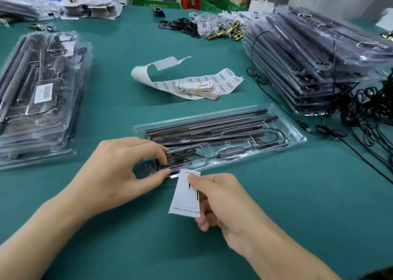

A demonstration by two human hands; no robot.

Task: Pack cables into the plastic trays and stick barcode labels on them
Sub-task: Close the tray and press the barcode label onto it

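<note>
A green table (pixel 287 205) fills the view. On its right side lies a tall stack of packed trays (pixel 314 67), slightly fanned, and on the left a lower stack (pixel 38 109) whose top tray carries a white barcode label (pixel 43 93).

Between them, near the middle and just beyond the hands, a single clear tray (pixel 293 139) lies flat, its long side running left to right and angled a little away on the right. It holds long dark bars in its far half and a coiled cable (pixel 180 154) in a pocket at its near left.

The left hand (pixel 119 169) grips the tray's near-left end, thumb at the near rim and curled fingers on top over the coil. The right hand (pixel 225 203) is curled, pinching a white printed leaflet (pixel 185 194) between thumb and fingers; the leaflet's far edge meets the tray's near rim just beside the left thumb.

A tangle of loose black cables (pixel 365 107) lies at the right edge, beside the tall stack, and one strand trails across the table towards the tray's right end.

Beyond the tray, a curling label sheet (pixel 225 82) with rows of barcodes lies on the cloth, and a banded bundle of leaflets (pixel 200 91) rests on it. Small brass fittings (pixel 229 32) sit farther back.
</note>
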